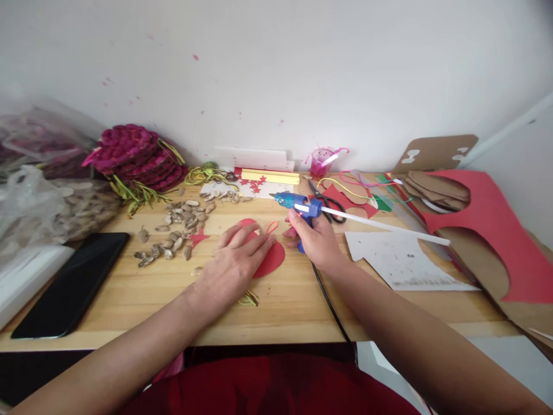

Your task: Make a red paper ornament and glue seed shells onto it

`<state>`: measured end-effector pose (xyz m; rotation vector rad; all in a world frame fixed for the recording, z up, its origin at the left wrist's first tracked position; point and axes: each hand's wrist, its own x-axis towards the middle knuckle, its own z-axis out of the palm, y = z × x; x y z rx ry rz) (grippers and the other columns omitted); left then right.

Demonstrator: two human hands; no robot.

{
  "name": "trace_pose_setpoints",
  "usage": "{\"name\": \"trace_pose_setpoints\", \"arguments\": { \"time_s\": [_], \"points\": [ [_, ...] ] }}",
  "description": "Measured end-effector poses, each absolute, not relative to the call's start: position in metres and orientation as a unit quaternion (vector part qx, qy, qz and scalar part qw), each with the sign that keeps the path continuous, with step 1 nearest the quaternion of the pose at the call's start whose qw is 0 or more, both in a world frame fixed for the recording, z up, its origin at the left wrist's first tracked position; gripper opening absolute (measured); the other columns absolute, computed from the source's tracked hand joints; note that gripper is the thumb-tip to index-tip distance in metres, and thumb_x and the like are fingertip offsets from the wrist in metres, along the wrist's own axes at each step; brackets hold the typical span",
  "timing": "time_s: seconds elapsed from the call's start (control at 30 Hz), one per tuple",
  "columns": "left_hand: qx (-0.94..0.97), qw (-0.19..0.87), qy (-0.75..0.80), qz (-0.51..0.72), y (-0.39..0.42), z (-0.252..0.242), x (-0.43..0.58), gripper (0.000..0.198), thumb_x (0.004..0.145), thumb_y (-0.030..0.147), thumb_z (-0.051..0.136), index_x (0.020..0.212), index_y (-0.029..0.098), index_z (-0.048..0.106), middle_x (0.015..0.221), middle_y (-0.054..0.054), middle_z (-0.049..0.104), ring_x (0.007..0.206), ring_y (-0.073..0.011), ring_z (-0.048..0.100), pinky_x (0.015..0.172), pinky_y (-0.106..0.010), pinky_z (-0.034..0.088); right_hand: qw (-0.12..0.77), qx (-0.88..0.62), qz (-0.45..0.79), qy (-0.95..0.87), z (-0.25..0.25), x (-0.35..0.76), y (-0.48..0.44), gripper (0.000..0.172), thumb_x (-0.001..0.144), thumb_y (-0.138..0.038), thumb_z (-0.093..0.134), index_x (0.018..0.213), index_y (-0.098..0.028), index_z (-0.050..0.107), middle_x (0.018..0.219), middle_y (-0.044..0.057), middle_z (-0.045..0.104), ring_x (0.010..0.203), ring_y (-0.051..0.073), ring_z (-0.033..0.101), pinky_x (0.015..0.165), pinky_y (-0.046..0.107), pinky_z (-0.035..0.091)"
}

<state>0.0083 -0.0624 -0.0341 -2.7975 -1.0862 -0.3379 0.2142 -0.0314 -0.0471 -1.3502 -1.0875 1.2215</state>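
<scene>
My left hand [235,259] lies flat on a red paper oval [273,262], fingers stretched out and covering much of it. An orange cord loop [272,226] sticks out past the oval's far edge. Wrapped around a blue hot glue gun [307,208], my right hand [317,236] holds it just above the table, nozzle toward the left. A long white glue stick [384,225] juts out of its back end. Under my left palm peeks a bit of yellow-green string [249,298]. A red paper star [199,237] rests left of my fingers.
Peanut shells [185,216] are scattered at the left, near a black phone [71,285]. Stacked magenta pieces [136,155] stand behind them. Black scissors [330,204] lie behind the glue gun. Red cut-out card [488,225] and cardboard fill the right. A black cord [326,294] hangs over the front edge.
</scene>
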Motion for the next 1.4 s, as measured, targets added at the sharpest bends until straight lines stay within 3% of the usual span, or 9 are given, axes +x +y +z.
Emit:
{"name": "trace_pose_setpoints", "arguments": {
  "time_s": [0.27,1.4],
  "points": [
    [-0.922,0.053,-0.370,-0.099,-0.062,-0.039,0.009,0.041,0.104,0.019,0.047,0.143,0.010,0.057,0.139,-0.011,0.066,0.133,-0.0311,0.052,0.114,-0.046,0.040,0.480,-0.568,0.483,-0.461,-0.055,0.219,-0.030,0.056,0.079,-0.071,0.073,0.094,-0.018,0.069,0.071,0.003,0.069,0.068,0.020,0.073,0.057,0.028,0.063],
    [-0.912,0.088,-0.385,-0.114,-0.061,-0.046,0.015,0.038,0.101,0.017,0.053,0.138,0.014,0.060,0.135,-0.011,0.068,0.134,-0.0298,0.055,0.114,-0.047,0.040,0.509,-0.545,0.477,-0.466,-0.063,0.220,-0.026,0.056,0.078,-0.070,0.074,0.094,-0.018,0.068,0.069,0.002,0.070,0.067,0.023,0.073,0.057,0.031,0.061]
  ]
}}
